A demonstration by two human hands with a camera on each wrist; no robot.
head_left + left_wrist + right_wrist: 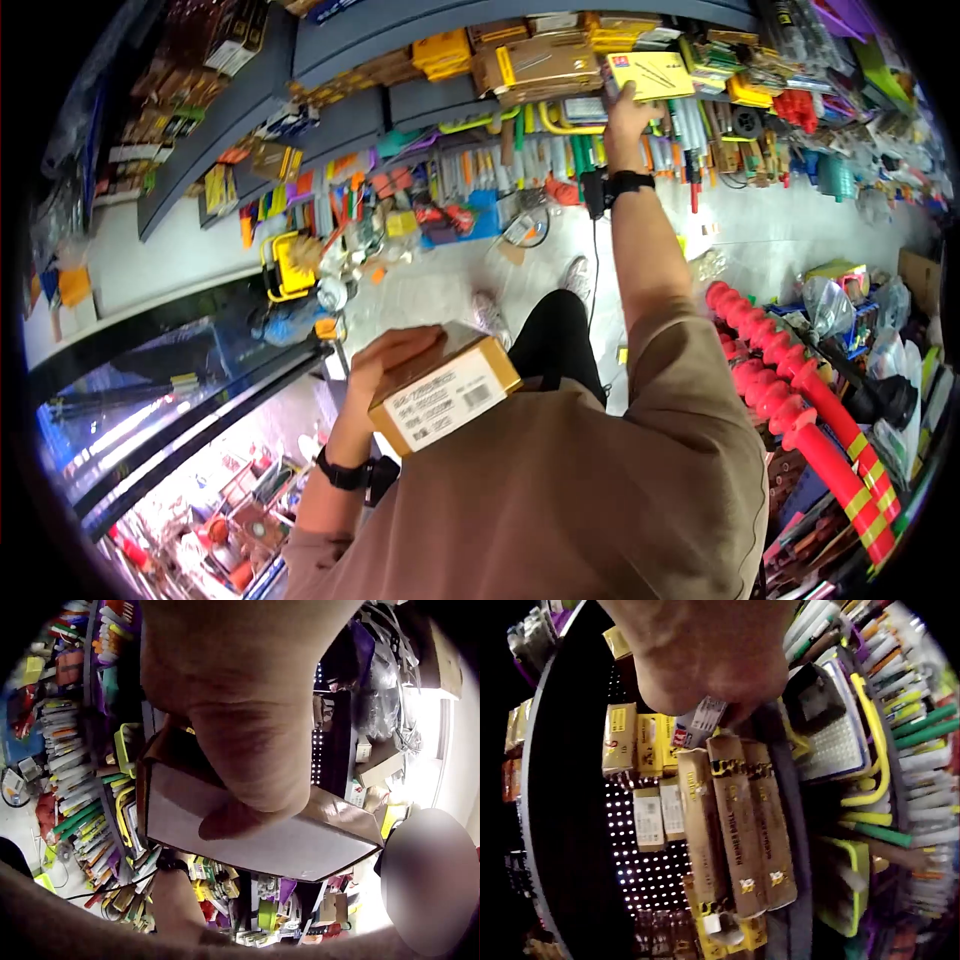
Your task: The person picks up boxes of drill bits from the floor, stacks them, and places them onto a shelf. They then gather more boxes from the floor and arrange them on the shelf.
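Observation:
My left hand [385, 358] grips a brown cardboard box [445, 395] with a printed white label and barcode, held against the front of the brown shirt. In the left wrist view the thumb [232, 821] lies across the box's pale side; the other fingers are hidden behind it. Stretched far forward, my right hand [628, 118] holds a flat yellow box [650, 75] with drill bits pictured on it, at the shelf's front edge. The right wrist view shows that hand [712, 664] from behind, close above long brown hammer drill boxes [735, 825], its fingertips mostly hidden.
A dark shelf [350, 40] carries stacked brown and yellow boxes. Below it hangs a dense row of tools [480, 165]. Red spiral augers [770, 370] stand at the right. A glass-topped case [190, 380] is at the left. Assorted goods lie on the floor [430, 285].

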